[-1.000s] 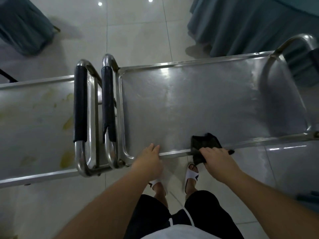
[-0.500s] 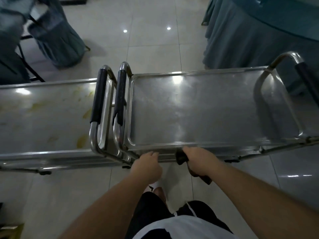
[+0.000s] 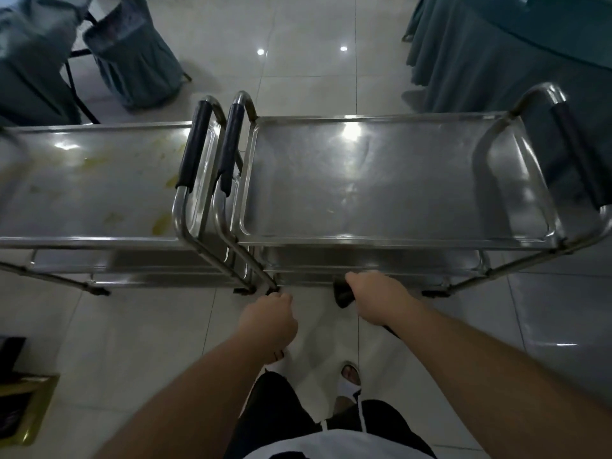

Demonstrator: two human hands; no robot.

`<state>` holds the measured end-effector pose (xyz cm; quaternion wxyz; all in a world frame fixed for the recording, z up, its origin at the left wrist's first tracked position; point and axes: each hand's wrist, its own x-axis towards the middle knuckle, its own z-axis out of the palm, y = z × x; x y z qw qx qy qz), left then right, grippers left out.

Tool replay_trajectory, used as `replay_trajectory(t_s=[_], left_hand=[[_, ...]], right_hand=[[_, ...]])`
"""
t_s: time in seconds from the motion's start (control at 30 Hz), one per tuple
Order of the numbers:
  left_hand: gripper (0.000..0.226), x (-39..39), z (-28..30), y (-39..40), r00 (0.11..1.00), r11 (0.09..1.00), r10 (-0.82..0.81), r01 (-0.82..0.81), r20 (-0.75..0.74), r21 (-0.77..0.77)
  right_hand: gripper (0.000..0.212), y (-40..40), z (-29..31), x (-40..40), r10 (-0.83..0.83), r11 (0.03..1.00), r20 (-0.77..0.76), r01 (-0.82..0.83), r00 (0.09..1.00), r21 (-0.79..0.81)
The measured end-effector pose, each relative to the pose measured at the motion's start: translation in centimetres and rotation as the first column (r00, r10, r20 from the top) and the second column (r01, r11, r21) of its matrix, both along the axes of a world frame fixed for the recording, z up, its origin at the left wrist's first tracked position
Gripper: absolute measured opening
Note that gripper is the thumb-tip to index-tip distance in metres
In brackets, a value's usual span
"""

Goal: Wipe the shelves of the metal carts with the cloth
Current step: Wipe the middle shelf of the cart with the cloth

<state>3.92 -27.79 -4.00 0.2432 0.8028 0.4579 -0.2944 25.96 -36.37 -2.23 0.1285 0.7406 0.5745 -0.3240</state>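
Carts side by side: the right cart [image 3: 397,180] top tray holds nothing, the left cart [image 3: 99,187] tray carries yellowish stains. Our right hand [image 3: 381,301] is clenched on the dark cloth [image 3: 342,294] at the lower shelf edge; cloth mostly hidden, its axis unclear. Left of that grip, our left hand [image 3: 268,321] is fisted; contents not visible.

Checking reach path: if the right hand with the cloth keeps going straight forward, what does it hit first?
Probably the front edge of the right steel cart's lower shelf. The right hand, gripping the dark cloth, points at it from close by; whether they touch is unclear.
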Motion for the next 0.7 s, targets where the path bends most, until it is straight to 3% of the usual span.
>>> replay_trajectory(t_s=[0.4, 0.7], left_hand=[[0.053, -6.6, -3.4, 2.8, 0.998, 0.999, -0.052, 0.051, 0.037, 0.008], [0.054, -7.1, -6.7, 5.1, 0.999, 0.999, -0.039, 0.039, -0.028, 0.002]], right_hand=[[0.044, 1.4, -3.0, -7.3, -0.115, 0.993, 0.093, 0.111, 0.989, 0.043], [0.042, 3.6, -8.0, -9.8, -0.237, 0.971, 0.035, 0.237, 0.971, 0.012]])
